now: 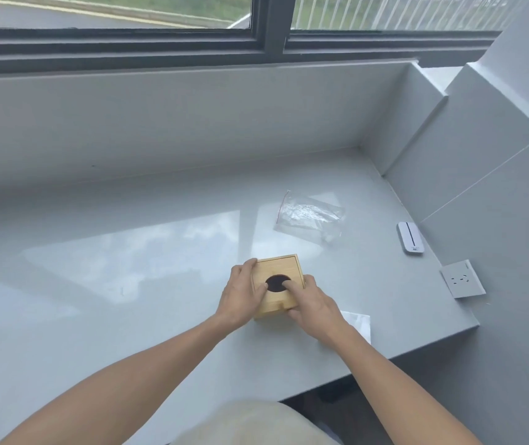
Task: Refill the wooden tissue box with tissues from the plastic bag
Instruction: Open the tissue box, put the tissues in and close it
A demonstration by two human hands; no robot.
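Observation:
A small square wooden tissue box [281, 268] with a dark oval hole in its lid stands on the grey counter. My left hand [242, 292] grips its left side, thumb at the hole's edge. My right hand [309, 303] holds the right front corner, with its index finger dipped into the hole. The lid looks slid slightly toward me. A clear plastic bag [309, 216] with a red seal line lies flat and looks empty behind the box. A white folded stack of tissues [359, 322] lies right of the box, partly hidden by my right wrist.
A glossy grey counter [128, 284] runs under a window, with a raised sill behind. A white oblong device [410, 237] and a wall socket [462, 279] sit at the right wall. The counter's front edge drops away at the lower right.

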